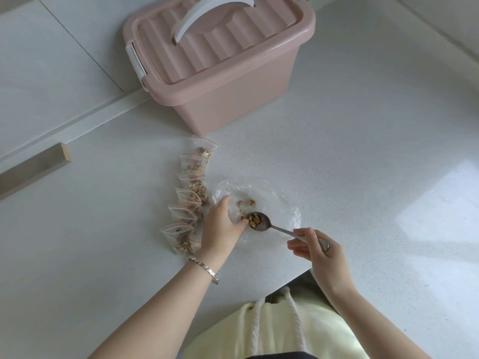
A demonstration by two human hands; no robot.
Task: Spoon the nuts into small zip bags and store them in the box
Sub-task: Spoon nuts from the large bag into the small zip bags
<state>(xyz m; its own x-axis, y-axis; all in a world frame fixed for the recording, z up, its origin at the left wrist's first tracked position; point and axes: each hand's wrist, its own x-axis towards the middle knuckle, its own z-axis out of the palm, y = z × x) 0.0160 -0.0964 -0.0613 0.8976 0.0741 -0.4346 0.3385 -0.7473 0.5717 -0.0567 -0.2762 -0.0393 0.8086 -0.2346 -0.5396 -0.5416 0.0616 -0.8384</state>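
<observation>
A heap of nuts (pixel 254 221) sits in the bowl of a metal spoon (pixel 281 230), low over a crumpled sheet of clear plastic (pixel 274 195) spread on the white speckled counter (pixel 350 156). A few loose nuts (pixel 250 202) lie on the plastic just beyond the spoon. The right hand (pixel 318 251) pinches the end of the spoon's handle between thumb and curled fingers. The left hand (pixel 220 226) rests back-up on the plastic's left edge, one fingertip against the spoon's bowl; I cannot tell whether it grips the film or only presses on it. A silver bracelet (pixel 204 269) circles that wrist. Just to the left, a curving row of small zip bags (pixel 190 193) with red seal lines lies on the counter, each holding nuts. Farther back stands the pink box (pixel 233 104), its ribbed lid (pixel 233 45) on and its white handle (pixel 207 14) raised.
</observation>
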